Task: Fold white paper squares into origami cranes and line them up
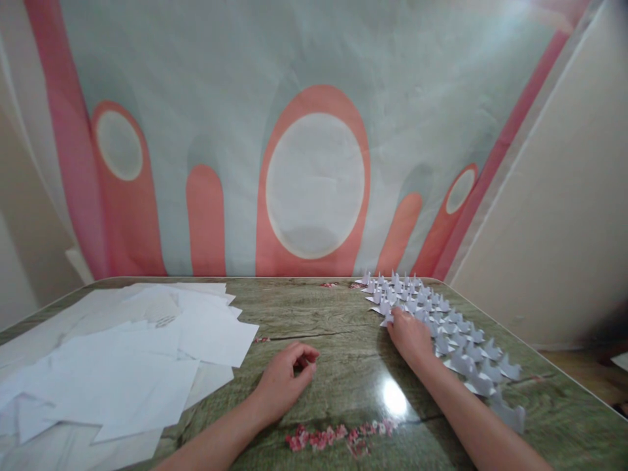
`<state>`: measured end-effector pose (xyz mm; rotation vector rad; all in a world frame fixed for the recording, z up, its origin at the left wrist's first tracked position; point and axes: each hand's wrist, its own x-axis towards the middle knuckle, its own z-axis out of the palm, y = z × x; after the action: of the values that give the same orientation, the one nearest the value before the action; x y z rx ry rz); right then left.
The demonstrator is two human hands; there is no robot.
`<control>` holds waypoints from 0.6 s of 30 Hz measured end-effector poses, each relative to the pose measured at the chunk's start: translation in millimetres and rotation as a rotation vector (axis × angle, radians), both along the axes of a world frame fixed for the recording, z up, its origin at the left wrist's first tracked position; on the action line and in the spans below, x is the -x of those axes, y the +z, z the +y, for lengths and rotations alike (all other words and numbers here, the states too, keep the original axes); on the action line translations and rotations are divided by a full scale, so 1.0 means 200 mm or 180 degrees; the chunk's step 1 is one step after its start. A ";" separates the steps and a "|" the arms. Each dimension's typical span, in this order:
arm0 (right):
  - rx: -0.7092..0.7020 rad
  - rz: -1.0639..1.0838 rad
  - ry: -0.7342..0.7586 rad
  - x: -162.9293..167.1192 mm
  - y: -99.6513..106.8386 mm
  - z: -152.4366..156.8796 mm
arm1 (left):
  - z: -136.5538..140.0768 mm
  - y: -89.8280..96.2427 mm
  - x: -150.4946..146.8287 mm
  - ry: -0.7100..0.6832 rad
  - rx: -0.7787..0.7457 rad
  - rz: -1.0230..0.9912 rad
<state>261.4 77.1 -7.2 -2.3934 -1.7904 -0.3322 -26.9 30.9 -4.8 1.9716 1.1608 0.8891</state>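
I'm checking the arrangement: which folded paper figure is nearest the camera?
The folded paper figure at the group's near end, lowest in view; the others sit farther back.

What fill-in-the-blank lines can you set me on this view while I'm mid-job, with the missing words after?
1. The loose white sheets lie spread at the person's ____ side.
2. The hand reaching to the origami figures is the person's ____ one.
3. The left hand is ____ the sheets and the figures.
4. The pink blossoms are printed on the ____.

Missing words: left; right; between; tabletop.
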 end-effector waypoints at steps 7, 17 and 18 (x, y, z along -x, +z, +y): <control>-0.0160 -0.0040 0.0082 0.01 0.03 -0.02 | 0.00 -0.02 0.01 -0.0032 -0.0049 0.0036; 0.0177 0.0088 0.1168 0.28 0.05 -0.15 | 0.00 -0.02 0.00 0.0024 -0.0084 0.0048; 0.0234 0.0104 0.1275 0.31 0.05 -0.17 | 0.00 -0.02 0.00 0.0031 -0.0091 0.0043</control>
<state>199.2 43.4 2.1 -1.9988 -2.2366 -0.1809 -27.0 31.3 -8.0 1.9994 1.1725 0.9035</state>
